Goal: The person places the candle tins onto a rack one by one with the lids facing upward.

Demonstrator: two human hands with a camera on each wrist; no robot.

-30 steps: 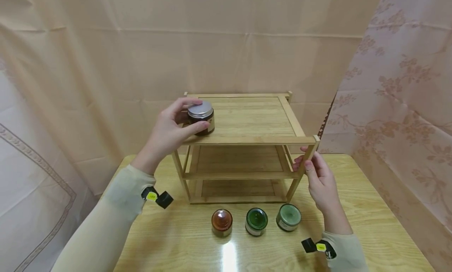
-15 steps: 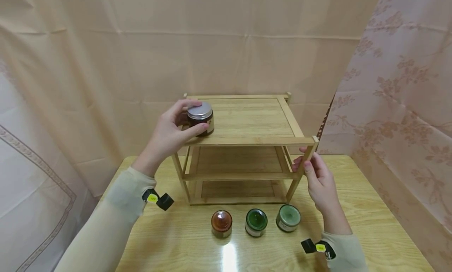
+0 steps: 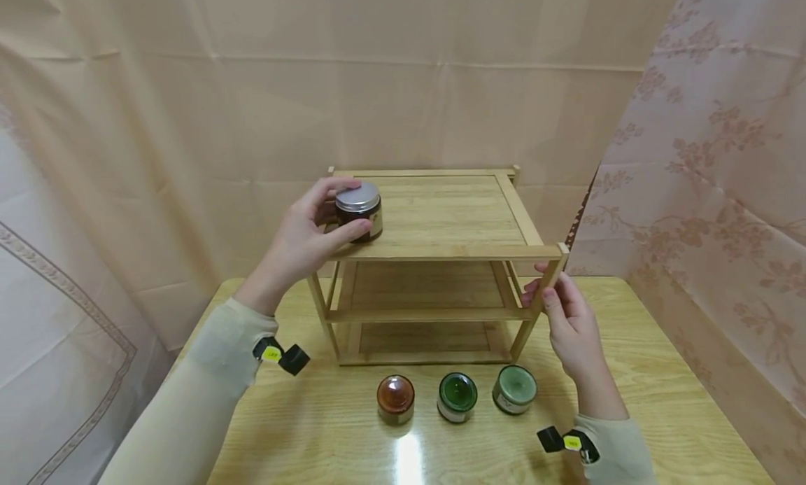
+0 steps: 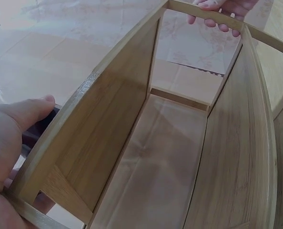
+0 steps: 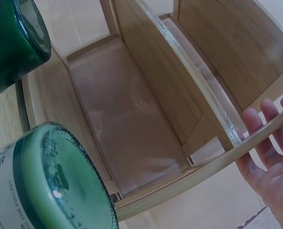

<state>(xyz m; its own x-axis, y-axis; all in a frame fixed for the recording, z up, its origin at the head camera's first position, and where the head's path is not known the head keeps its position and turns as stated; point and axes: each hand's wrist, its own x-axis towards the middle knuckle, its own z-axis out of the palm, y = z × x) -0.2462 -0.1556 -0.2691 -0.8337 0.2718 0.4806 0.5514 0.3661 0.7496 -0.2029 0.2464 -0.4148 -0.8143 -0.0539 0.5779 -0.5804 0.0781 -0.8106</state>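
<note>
A dark glass jar with a silver lid (image 3: 357,197) stands at the front left corner of the top tier of a wooden shelf (image 3: 453,212). My left hand (image 3: 308,226) grips it, thumb in front and fingers behind. In the left wrist view, the shelf board hides most of the jar (image 4: 34,132) beside the thumb. On the other side, my right hand (image 3: 573,324) holds the shelf's front right post, thumb on the near face. The right wrist view shows that hand's fingers (image 5: 267,143) curled round the post.
Before the shelf, on the wooden table (image 3: 302,429), stand an amber jar (image 3: 396,397), a dark green jar (image 3: 457,395) and a light green jar (image 3: 515,388). Beige cloth (image 3: 403,86) hangs behind; flowered cloth (image 3: 724,191) hangs at the right.
</note>
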